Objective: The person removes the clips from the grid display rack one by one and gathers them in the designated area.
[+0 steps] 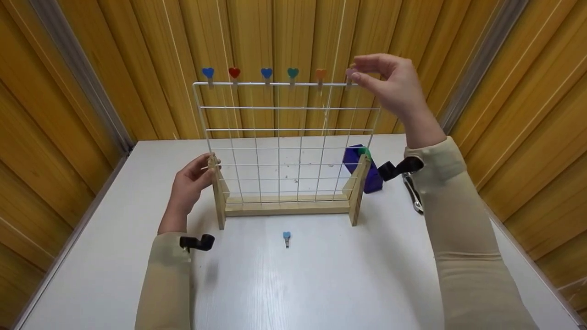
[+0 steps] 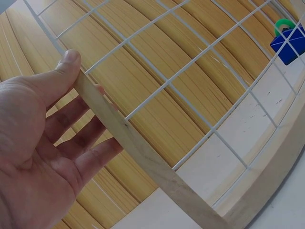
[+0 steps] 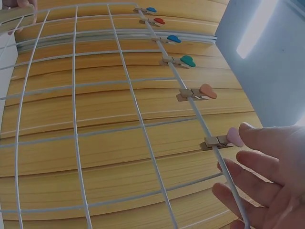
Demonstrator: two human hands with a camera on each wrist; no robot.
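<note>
A white wire grid rack (image 1: 279, 129) stands upright in a wooden stand (image 1: 288, 211). My left hand (image 1: 190, 178) holds the stand's left wooden post (image 2: 143, 152), thumb on one side and fingers on the other. At the rack's upper right corner, my right hand (image 1: 390, 85) is beside a pink heart clothespin (image 3: 233, 137) clipped to the top wire. Its thumb appears to touch the heart; the other fingers are spread below, around the wire. Along the top wire sit blue, red, blue, green and orange (image 1: 321, 73) heart clothespins. A light-blue heart clothespin (image 1: 286, 238) lies on the table.
Behind the right post, a dark blue object (image 1: 373, 183) with a green ring (image 1: 364, 151) lies on the white table (image 1: 257, 284). A black and silver tool (image 1: 414, 195) is partly hidden by the right sleeve. Wood-patterned panels (image 1: 160, 55) enclose the back and sides.
</note>
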